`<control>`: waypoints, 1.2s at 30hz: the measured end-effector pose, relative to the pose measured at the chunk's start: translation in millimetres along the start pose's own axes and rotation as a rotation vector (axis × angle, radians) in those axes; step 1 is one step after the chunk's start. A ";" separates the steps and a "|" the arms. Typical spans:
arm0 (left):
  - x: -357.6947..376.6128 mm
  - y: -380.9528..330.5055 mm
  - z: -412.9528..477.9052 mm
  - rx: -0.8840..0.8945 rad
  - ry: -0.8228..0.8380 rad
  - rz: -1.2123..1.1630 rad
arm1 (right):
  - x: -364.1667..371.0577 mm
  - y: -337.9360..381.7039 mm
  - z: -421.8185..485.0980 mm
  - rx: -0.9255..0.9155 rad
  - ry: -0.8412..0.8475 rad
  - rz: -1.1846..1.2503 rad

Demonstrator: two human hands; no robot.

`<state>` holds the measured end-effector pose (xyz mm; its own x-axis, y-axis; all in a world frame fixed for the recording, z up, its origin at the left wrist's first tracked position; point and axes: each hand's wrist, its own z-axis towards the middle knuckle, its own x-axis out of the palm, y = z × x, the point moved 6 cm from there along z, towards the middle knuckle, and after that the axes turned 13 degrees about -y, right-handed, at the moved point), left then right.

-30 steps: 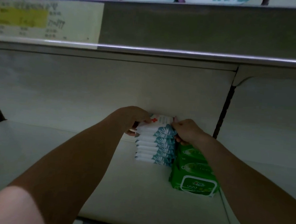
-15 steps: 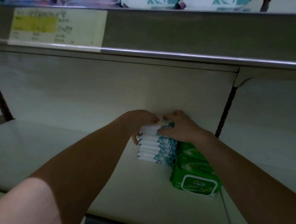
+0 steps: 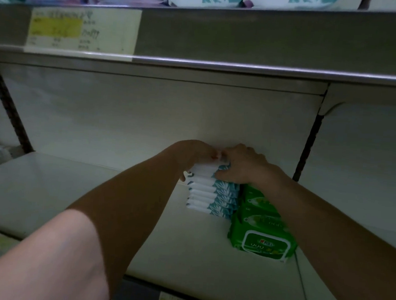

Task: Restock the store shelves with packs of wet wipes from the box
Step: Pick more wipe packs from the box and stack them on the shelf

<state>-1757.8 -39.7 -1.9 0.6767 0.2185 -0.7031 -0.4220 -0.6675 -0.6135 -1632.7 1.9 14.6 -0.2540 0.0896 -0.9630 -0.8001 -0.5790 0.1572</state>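
Your left hand [image 3: 198,153] curled over the left end of the stack of white, teal-leafed soft wet-wipe packs [image 3: 209,194], with the thumb on its side. Your right hand [image 3: 246,167] gripped the stack's top from the right, fingers bent over the uppermost pack and thumb against its front edge. The fingertips of both hands nearly met on top. The stack stood at the back of the pale metal shelf [image 3: 72,188], just beside a row of green plastic wipe packs [image 3: 262,227] on its right. Above, a pale price label with a yellow patch [image 3: 83,29] sat on the upper shelf's edge.
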 end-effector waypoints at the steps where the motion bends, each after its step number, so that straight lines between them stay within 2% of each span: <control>1: -1.3 -1.7 -1.6 0.016 0.032 -0.031 | -3.8 2.3 -0.3 -0.009 -0.012 -0.008; 7: -27.7 13.2 -4.7 0.049 -0.125 -0.216 | -18.9 33.2 -2.3 -0.133 -0.068 0.008; 13: -66.0 74.1 -26.5 -0.029 -0.318 -0.277 | -4.6 105.5 -17.2 -0.301 -0.054 0.085; 25: -168.3 290.5 -135.5 -0.427 -0.606 -0.397 | 29.3 320.0 -108.0 -0.733 0.070 0.157; 36: -225.8 515.8 -359.2 -0.749 -0.841 -0.521 | 28.3 535.4 -329.2 -1.142 0.103 0.247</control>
<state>-1911.5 -689.1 -30.4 -0.0537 0.7838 -0.6186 0.4166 -0.5455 -0.7273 -1889.3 -572.3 -0.5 -0.2467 -0.1624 -0.9554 0.2307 -0.9674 0.1049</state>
